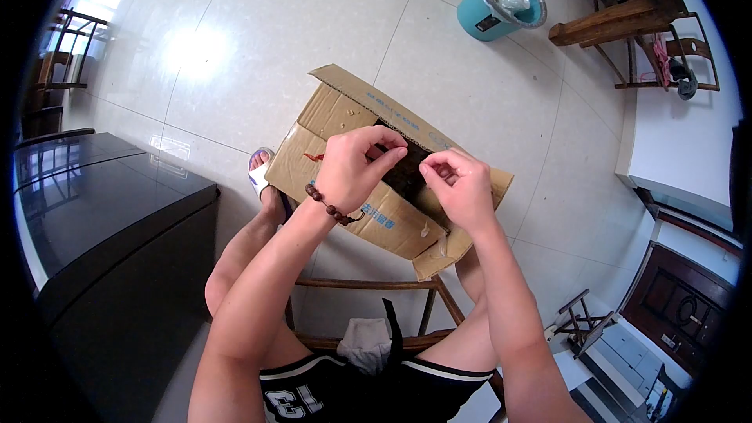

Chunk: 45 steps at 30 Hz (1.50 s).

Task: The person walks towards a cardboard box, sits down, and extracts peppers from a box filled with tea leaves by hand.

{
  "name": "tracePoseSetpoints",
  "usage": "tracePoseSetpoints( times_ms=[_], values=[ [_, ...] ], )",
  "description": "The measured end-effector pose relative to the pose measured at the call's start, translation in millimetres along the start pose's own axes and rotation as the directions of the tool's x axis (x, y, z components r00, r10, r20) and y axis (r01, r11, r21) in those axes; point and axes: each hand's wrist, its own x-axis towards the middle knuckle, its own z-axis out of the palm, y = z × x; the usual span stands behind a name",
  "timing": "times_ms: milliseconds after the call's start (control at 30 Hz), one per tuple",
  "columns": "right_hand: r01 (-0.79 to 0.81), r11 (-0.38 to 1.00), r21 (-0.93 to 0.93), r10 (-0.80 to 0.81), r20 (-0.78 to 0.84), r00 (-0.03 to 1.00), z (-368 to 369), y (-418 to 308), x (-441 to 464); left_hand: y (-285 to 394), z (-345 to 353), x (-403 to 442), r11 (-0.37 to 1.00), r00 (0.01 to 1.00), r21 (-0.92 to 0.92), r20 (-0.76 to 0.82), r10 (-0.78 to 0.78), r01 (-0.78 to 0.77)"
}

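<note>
An open cardboard box (pixel 376 215) with blue print sits on the floor between my legs, its flaps spread outward. Over its dark opening, my left hand (pixel 354 163) holds thumb and forefinger pinched together, with a brown bead bracelet (pixel 327 205) at the wrist. My right hand (pixel 462 188) faces it a short way off, fingers curled and thumb pressed to the forefinger. Whatever sits in either pinch is too small or hidden to make out. Dark stuff (pixel 401 176) shows inside the box, its kind unclear. A small red scrap (pixel 313 157) lies on the left flap.
A teal bin (pixel 489 16) with rubbish in it stands beyond the box. Wooden furniture (pixel 619 23) is at the upper right, and a glossy dark cabinet (pixel 117 211) stands at the left. A greyish cloth (pixel 366 345) rests at my lap, by a wooden bar (pixel 364 284).
</note>
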Motion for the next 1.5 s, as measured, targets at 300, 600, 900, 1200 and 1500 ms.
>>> tracePoseSetpoints(
  times_ms=[300,600,900,1200,1500],
  values=[
    [0.019,0.995,-0.103,-0.012,0.071,0.997,9,-1,-2,-6,-5,1,0.996,0.998,0.058,0.013,-0.062,0.061],
    [0.048,0.983,-0.175,-0.035,0.072,0.997,19,8,0,-3,-11,1,0.991,0.993,0.068,0.032,-0.115,0.112],
    [0.065,0.976,-0.208,-0.052,0.069,0.996,15,6,2,0,-13,0,0.991,0.995,0.103,0.025,-0.092,0.089],
    [0.123,0.978,-0.169,-0.090,0.188,0.978,42,-5,4,-5,-30,0,0.990,0.991,0.045,0.014,-0.133,0.133],
    [0.192,0.933,-0.303,-0.099,0.299,0.949,115,0,16,-4,-69,-6,0.975,0.974,0.033,-0.046,-0.220,0.221]
  ],
)
